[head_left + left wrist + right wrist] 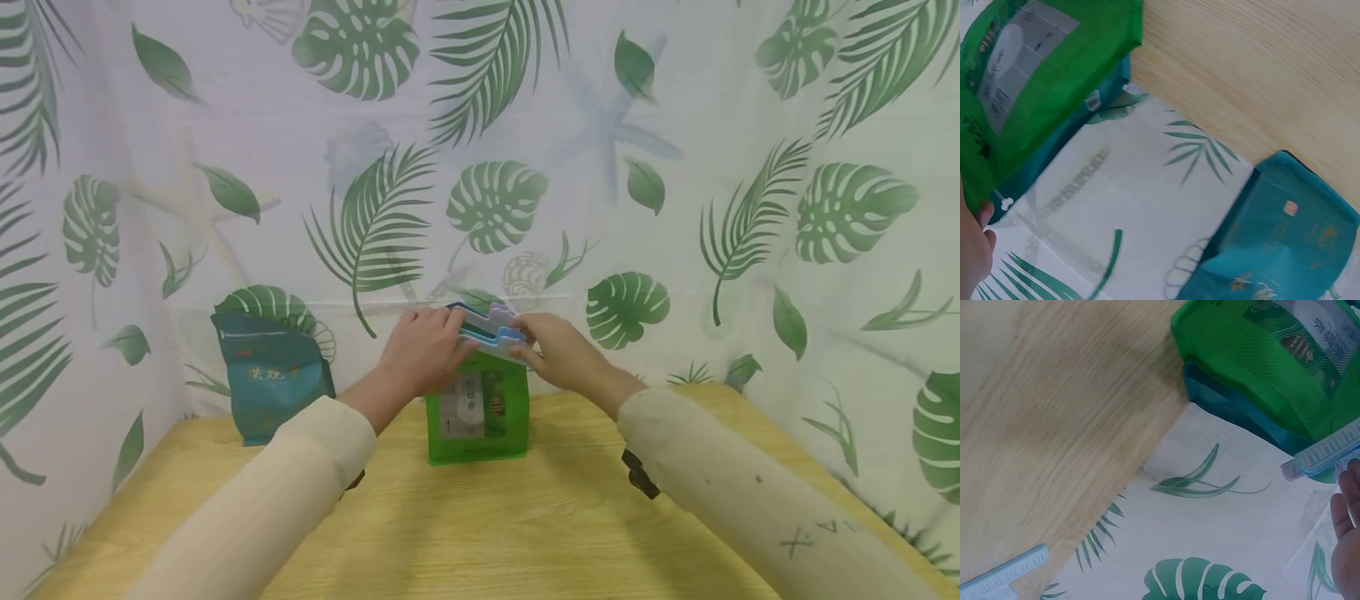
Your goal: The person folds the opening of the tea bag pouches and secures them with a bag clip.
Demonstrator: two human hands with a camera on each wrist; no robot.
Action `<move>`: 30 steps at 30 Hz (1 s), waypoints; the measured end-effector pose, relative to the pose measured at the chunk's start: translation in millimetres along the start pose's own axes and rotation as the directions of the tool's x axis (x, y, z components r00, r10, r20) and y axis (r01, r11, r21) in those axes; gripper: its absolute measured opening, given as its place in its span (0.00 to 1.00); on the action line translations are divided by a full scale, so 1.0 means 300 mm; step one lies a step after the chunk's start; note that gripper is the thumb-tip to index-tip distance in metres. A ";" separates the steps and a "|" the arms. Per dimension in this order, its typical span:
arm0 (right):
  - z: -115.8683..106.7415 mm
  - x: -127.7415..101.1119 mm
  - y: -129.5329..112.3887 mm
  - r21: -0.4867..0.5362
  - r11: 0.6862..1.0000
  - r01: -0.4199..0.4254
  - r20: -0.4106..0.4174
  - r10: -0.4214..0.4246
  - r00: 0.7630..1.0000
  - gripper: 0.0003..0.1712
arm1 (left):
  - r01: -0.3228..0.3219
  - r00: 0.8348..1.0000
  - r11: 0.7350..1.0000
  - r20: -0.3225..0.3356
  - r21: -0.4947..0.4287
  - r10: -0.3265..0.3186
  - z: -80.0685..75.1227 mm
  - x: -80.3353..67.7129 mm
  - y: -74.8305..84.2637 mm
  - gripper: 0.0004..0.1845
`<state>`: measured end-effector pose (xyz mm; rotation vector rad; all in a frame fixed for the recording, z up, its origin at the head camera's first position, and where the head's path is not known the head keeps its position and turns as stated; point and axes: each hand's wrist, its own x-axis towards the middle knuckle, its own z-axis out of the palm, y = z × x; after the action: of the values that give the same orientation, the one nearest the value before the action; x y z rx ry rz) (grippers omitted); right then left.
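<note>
A green stand-up bag (480, 412) stands upright on the wooden table (480, 525), near the back. Along its top edge lies a stack of long plastic sealing clips (491, 327) in blue, purple and pale tones. My left hand (450, 329) grips the left end of the clips, fingers curled over them. My right hand (525, 342) pinches the right end. The right wrist view shows the green bag (1254, 356), one pale blue clip (1329, 450) and fingertips (1347, 531) beside it. In the left wrist view only the edge of my left hand (972, 250) shows, below the green bag (1022, 81).
A teal bag (270, 375) stands at the back left, also seen from the left wrist (1272, 244). Another teal bag (1229, 406) sits right behind the green one. A leaf-print curtain (675, 208) closes in the table. A loose pale blue clip (1004, 575) lies by the curtain.
</note>
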<state>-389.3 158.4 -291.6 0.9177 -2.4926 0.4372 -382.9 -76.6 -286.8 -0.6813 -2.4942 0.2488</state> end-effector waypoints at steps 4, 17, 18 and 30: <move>0.009 -0.015 0.009 -0.011 0.997 -0.077 0.041 0.077 0.996 0.22 | 0.062 0.998 0.997 0.001 -0.033 -0.062 0.018 -0.040 -0.053 0.30; 0.083 -0.084 0.065 0.018 0.962 -0.272 0.151 0.267 0.952 0.18 | 0.182 0.983 0.979 -0.014 -0.095 -0.184 0.097 -0.216 -0.231 0.27; 0.092 -0.092 0.070 0.017 0.960 -0.278 0.152 0.273 0.950 0.18 | 0.201 0.979 0.974 -0.013 -0.102 -0.203 0.105 -0.233 -0.247 0.26; 0.168 -0.167 0.071 0.005 0.974 -0.227 0.148 0.224 0.963 0.15 | 0.424 0.905 0.895 0.090 -0.141 -0.415 0.126 -0.436 -0.424 0.29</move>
<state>-384.6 178.4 -362.9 0.6981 -2.7460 0.4870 -361.4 -254.3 -338.3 -0.1774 -2.6598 -0.0924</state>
